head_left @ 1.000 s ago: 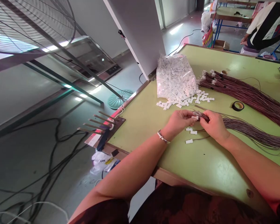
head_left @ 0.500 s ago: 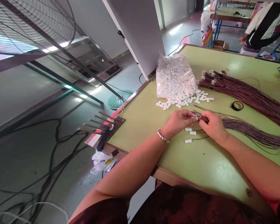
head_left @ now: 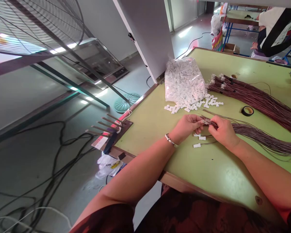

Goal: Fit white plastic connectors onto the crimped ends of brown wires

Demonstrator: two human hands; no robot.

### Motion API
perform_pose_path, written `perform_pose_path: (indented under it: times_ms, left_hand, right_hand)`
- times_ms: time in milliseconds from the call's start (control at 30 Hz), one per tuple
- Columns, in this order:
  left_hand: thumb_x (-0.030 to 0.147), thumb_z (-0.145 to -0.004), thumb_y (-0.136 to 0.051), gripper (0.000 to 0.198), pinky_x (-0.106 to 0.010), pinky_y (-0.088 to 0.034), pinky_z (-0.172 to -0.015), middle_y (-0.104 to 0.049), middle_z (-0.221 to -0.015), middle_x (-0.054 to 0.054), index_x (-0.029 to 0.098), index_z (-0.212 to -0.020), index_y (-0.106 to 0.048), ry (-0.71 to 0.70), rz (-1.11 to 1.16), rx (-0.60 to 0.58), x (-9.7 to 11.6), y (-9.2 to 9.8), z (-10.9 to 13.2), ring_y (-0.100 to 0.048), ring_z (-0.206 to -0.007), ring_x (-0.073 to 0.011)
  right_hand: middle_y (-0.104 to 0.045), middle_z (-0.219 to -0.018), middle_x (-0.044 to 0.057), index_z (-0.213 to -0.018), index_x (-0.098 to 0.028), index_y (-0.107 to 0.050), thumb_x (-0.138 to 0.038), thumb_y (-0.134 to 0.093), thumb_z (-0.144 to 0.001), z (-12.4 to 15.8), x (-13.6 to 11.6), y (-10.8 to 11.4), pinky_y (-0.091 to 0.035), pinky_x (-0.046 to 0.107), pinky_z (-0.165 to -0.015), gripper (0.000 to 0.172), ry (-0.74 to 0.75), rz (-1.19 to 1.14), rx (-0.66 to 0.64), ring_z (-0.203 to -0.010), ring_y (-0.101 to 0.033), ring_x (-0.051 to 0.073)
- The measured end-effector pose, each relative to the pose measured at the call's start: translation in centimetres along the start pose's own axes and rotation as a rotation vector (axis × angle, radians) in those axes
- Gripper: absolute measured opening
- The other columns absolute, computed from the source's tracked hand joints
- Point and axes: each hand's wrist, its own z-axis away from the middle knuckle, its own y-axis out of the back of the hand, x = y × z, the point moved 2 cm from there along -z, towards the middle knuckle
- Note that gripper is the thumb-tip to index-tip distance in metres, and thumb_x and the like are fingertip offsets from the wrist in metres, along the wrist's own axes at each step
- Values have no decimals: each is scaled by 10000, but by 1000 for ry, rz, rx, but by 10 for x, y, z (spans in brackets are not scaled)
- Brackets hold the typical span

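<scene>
Left hand (head_left: 185,127), bare, a pale smooth bracelet (head_left: 171,140) at the wrist: thumb and fingers pinched together on the silvery tips of a wire bundle (head_left: 253,134); whether a small part is also held between them cannot be told. Right hand (head_left: 223,131), bare: fingers clenched round the same bundle just behind its tips. Wire bundle: thin, flexible, brown-grey strands, lying across the bench (head_left: 145,142) from the hands toward the right edge of view. White plastic caps (head_left: 197,145), small, blocky, a few, just below the hands, at least one on the end of a wire, one partly covered by the left hand. Bag (head_left: 185,79), clear crinkled plastic, labelled, full of white pieces, beyond the hands; further white pieces (head_left: 188,106) heaped loose along its near side. Thicker wire bundles (head_left: 262,95), dark red-brown, pale metal ends, beside the bag. Tape roll (head_left: 247,111), black, ring-shaped, lying flat between the two lots of wire. Bench top: smooth, yellow-green, brown edge. Peg rack (head_left: 121,132), slim metal rods on a dark plate, at the left edge. Upright panel (head_left: 145,32), flat grey, at the bench corner behind the bag.
</scene>
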Motion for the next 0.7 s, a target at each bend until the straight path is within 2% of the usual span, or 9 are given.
perform_pose_path:
  times_ms: [167,400,567,700]
  left_hand:
    - [244,-788,-667,178,-162,-416,-430,-598,-532,16,113,-687,-600,26,35,-38,-2,2,-2,-509,-419,-41]
    - [254,-793,-672,228,-158,-393,-406,-587,-499,10,117,-644,-567,58,-8,-7,-3,0,-2,-502,-395,-44]
    - [219,-793,-667,190,-152,-391,-411,-595,-519,13,117,-667,-569,33,-16,19,-3,-4,0,-519,-412,-44]
    - [213,-809,-644,164,-151,-398,-424,-600,-544,14,114,-692,-585,25,31,-24,-1,-3,0,-516,-426,-37]
  right_hand:
    - [-509,-543,-20,-648,-208,-478,-191,-467,-702,2,0,0,-326,239,-514,58,23,23,3,-491,-420,115]
    - [-559,-575,1,-666,-207,-506,-186,-466,-705,5,3,-6,-343,250,-541,60,83,51,-8,-525,-462,130]
    - [-582,-604,12,-676,-203,-512,-208,-478,-725,6,5,-8,-362,252,-556,59,45,16,3,-549,-487,136]
    - [-533,-558,-19,-657,-203,-500,-207,-481,-716,4,3,-3,-343,235,-523,62,0,-50,0,-504,-438,111]
